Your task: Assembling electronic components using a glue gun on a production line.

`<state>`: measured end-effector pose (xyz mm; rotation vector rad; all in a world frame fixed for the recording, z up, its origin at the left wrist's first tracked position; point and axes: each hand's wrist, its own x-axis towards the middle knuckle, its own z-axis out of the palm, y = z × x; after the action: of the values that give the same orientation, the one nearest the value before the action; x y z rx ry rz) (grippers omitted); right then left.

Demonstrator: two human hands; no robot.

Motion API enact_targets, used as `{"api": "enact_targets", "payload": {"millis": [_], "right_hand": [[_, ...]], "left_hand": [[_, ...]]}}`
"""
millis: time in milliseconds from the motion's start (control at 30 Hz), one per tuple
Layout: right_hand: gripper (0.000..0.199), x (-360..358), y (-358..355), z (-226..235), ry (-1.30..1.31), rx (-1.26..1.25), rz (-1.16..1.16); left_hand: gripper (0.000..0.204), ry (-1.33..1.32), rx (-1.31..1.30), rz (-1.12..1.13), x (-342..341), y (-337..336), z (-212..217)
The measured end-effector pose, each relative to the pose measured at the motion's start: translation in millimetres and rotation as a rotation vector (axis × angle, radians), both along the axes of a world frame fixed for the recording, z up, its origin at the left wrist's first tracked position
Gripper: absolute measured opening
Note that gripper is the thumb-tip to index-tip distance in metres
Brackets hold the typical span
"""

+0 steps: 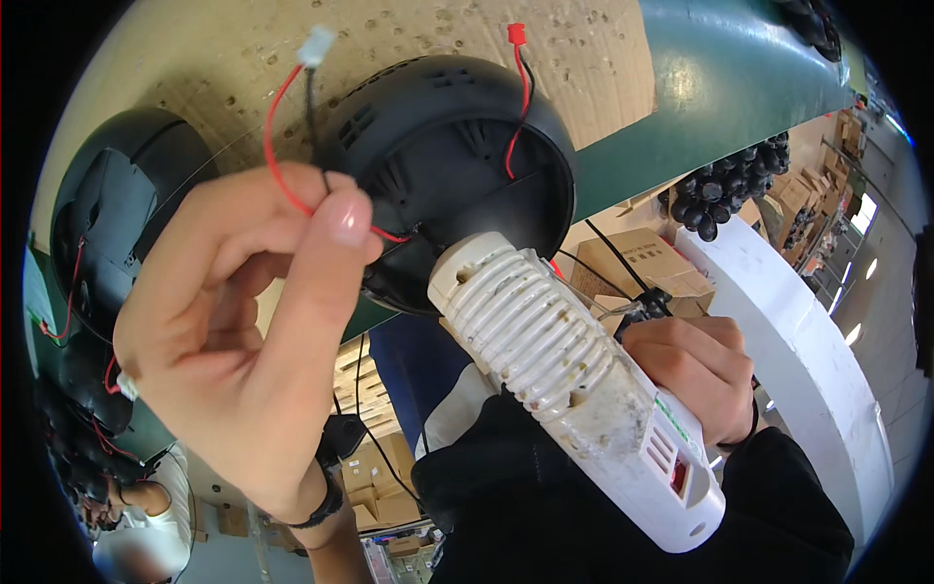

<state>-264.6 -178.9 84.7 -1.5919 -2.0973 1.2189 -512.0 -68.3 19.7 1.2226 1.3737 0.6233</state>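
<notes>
Two wires [269, 127] are being pinched by L hand [248, 331]; R hand [693, 370] is gripping white tool [608, 414] nr black shell [443, 190]; wires appearing attached, white plug [315, 46] & red plug [517, 35] sitting unconnected.

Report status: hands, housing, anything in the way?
Left hand pinching red and black wires; right hand gripping white ribbed tool. Black round housing, hollow side showing. Tool's front end hides part of housing's rim.
</notes>
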Motion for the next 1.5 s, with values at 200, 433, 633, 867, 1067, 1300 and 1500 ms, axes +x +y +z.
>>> {"api": "enact_targets", "payload": {"millis": [200,433,633,867,1067,1300,1500], "right_hand": [[0.03,-4.6,5.8,-3.3,0.055,0.027,0.006],[0.03,-1.6,7.1,-4.4,0.023,0.027,0.022],[0.029,-0.4,11.1,1.0,0.004,-0.013,0.027],[0.023,-3.2,7.3,-2.7,0.064,0.043,-0.008],[0.023,2.4,4.9,4.5,-0.029,0.088,-0.036],[0.026,7.4,5.9,22.2,-0.122,0.071,-0.04],[0.026,10.1,5.4,27.3,-0.129,-0.015,-0.031]], "left_hand": [[0.011,0.012,0.029,-0.002,-16.7,-8.2,10.0],[0.01,-0.015,0.058,-0.032,-18.3,-10.6,4.6],[0.011,-0.02,0.057,-0.021,-17.3,-9.2,4.0],[0.011,-0.068,0.057,-0.164,-23.2,3.6,3.1],[0.028,0.101,-0.005,-0.29,-0.8,27.2,-5.3],[0.022,0.102,0.305,-0.613,28.4,58.7,-11.3],[0.014,-0.08,0.177,-0.495,40.7,53.8,-14.4]]}}
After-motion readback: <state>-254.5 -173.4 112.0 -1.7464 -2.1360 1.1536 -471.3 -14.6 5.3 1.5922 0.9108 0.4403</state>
